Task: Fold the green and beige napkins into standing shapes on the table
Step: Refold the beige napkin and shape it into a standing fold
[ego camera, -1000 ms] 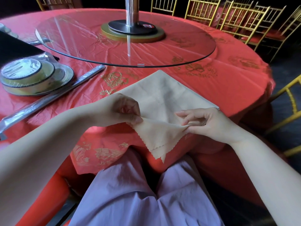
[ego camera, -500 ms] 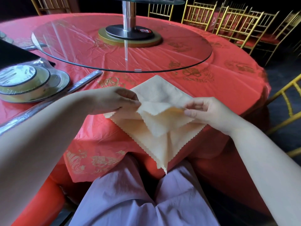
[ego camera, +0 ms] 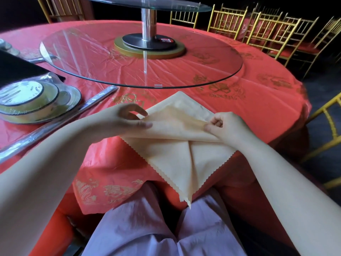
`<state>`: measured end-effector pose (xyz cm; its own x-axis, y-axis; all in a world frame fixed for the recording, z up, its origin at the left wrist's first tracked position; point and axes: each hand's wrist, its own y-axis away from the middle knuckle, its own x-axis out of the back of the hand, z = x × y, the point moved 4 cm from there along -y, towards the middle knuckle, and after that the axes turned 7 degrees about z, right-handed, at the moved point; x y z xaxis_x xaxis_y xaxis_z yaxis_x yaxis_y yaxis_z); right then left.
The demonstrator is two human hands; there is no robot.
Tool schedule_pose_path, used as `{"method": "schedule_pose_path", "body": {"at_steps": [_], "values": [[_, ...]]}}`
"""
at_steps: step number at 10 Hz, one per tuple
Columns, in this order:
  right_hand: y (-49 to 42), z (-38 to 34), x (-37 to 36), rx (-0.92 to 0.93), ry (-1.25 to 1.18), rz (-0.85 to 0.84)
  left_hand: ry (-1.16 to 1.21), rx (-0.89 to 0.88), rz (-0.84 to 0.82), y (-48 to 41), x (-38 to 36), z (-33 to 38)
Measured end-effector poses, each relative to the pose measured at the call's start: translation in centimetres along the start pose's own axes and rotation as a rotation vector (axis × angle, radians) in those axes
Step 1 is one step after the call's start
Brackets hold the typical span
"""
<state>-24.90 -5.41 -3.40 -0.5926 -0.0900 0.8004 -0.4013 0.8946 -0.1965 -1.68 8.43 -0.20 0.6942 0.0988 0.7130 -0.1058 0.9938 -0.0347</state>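
Observation:
A beige napkin (ego camera: 175,150) with a zigzag edge lies on the near edge of the red table (ego camera: 258,108), its lower corner hanging over the edge above my lap. A fold runs across its middle between my hands. My left hand (ego camera: 125,119) pinches the left end of that fold with thumb and fingers. My right hand (ego camera: 227,126), fingers curled, grips the right end of the fold. No green napkin is in view.
A glass turntable (ego camera: 203,71) on a metal post fills the table's middle. Plastic-wrapped dishes (ego camera: 33,100) and wrapped cutlery (ego camera: 60,124) lie at the left. Gold chairs (ego camera: 267,32) stand behind and at the right. My lap in lilac trousers (ego camera: 144,228) is below the table edge.
The napkin's near part has been lifted and folded forward over the middle. Both hands moved apart and away from me, now holding the two ends of the fold.

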Motion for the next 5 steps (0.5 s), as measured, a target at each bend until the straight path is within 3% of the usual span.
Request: {"method": "schedule_pose_path", "body": {"at_steps": [1,3,5], "values": [[-0.1,0.0,-0.3,-0.026,0.013,0.032,0.044,0.099,0.090,0.2,0.0,-1.9],[0.1,-0.4,0.0,-0.029,0.062,0.075,-0.050,0.048,0.354,0.5,0.0,-3.8],[-0.7,-1.6,0.1,0.031,0.296,0.130,-0.042,0.026,0.363,1.7,-0.4,-5.3]]}}
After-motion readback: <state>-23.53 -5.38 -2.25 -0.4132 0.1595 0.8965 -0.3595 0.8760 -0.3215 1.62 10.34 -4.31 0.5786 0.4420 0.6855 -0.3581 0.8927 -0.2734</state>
